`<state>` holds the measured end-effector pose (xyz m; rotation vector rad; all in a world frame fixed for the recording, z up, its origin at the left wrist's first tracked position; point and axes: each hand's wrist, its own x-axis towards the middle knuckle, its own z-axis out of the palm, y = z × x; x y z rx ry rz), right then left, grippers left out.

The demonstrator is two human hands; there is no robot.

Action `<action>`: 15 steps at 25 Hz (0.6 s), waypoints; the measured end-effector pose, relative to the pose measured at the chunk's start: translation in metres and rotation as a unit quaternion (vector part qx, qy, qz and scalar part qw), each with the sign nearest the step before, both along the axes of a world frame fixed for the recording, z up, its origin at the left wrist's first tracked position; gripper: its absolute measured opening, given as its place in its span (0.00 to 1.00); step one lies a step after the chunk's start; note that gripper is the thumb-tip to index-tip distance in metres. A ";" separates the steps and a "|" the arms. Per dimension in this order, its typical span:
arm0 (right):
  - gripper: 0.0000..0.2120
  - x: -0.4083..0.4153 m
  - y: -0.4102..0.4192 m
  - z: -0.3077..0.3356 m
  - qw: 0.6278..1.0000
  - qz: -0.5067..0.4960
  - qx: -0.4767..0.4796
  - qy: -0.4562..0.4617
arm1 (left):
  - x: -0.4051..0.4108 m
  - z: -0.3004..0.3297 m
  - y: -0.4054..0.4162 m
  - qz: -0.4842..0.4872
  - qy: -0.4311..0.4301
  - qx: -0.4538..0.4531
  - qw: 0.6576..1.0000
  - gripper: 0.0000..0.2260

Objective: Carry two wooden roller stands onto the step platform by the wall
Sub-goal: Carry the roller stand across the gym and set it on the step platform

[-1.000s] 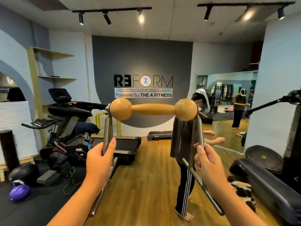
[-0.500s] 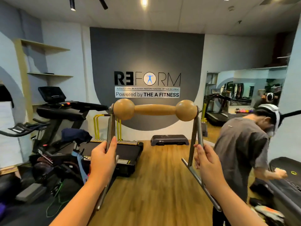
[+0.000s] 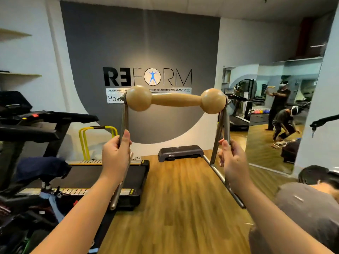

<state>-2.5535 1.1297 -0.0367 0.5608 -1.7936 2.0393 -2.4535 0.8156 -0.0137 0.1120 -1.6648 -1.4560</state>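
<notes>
Hands grip a roller stand out in front of the wearer, lifted clear of the floor. The left hand (image 3: 116, 156) wraps the left grey metal upright, fingers curled together round the bar and the thumb pressed up along its near face. The right hand (image 3: 232, 160) closes the same way on the right upright, fingers bunched round the metal with the thumb on the inner side. The wooden roller stand with its pale dumbbell-shaped roller and grey metal frame (image 3: 175, 100) sits level between them: two round wooden knobs joined by a thinner wooden shaft, carried at the top of the uprights. Each upright runs down into a metal foot rail that slants back toward the wearer, past the wrists.

Beyond the stand, on the wood-plank floor (image 3: 181, 208), the dark grey step platform (image 3: 180, 152) lies against the foot of the wall, showing under the roller and between the two uprights, well apart from the stand. The dark grey wall panel with the REFORM lettering (image 3: 146, 77) rises behind it. A black treadmill (image 3: 102, 176) lies at the left, with yellow hurdle bars (image 3: 97, 130) near the wall. A large wall mirror (image 3: 275, 114) fills the right side. A person in a grey shirt (image 3: 310, 204) crouches at lower right.
</notes>
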 end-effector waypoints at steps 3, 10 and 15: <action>0.14 -0.074 -0.031 0.000 1.000 -0.023 -0.008 0.007 | -0.083 0.006 -0.033 -0.011 -0.001 -0.022 1.000 0.23; 0.13 -0.295 -0.094 -0.030 0.998 -0.045 0.029 0.033 | -0.304 -0.030 -0.096 -0.007 -0.001 -0.038 0.999 0.25; 0.11 -0.460 -0.127 -0.028 0.997 -0.044 0.051 0.024 | -0.465 -0.032 -0.125 -0.002 -0.019 -0.010 1.000 0.23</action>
